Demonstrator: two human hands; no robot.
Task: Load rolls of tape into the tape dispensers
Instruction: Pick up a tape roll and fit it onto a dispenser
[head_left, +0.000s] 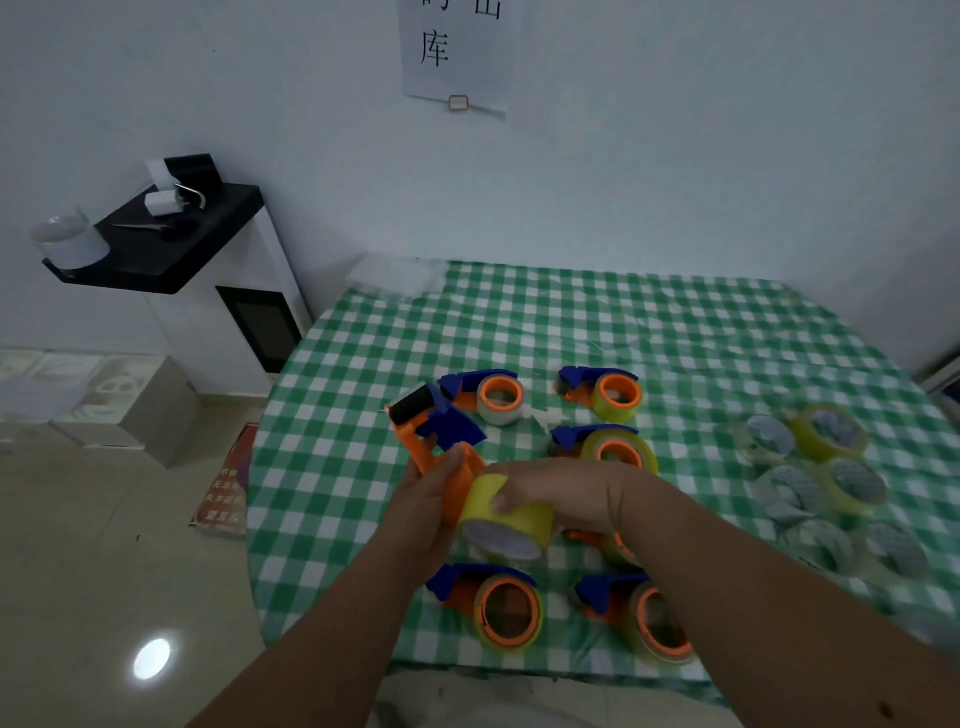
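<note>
Yellow tape roll is clamped in the right hand, pressed against the orange dispenser gripped by the left hand above the bench. Go in crooked and it'll probably jam.

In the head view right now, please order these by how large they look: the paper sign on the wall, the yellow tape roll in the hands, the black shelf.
1. black shelf
2. paper sign, though cut off by the frame's top edge
3. yellow tape roll, although nearest the camera
</note>
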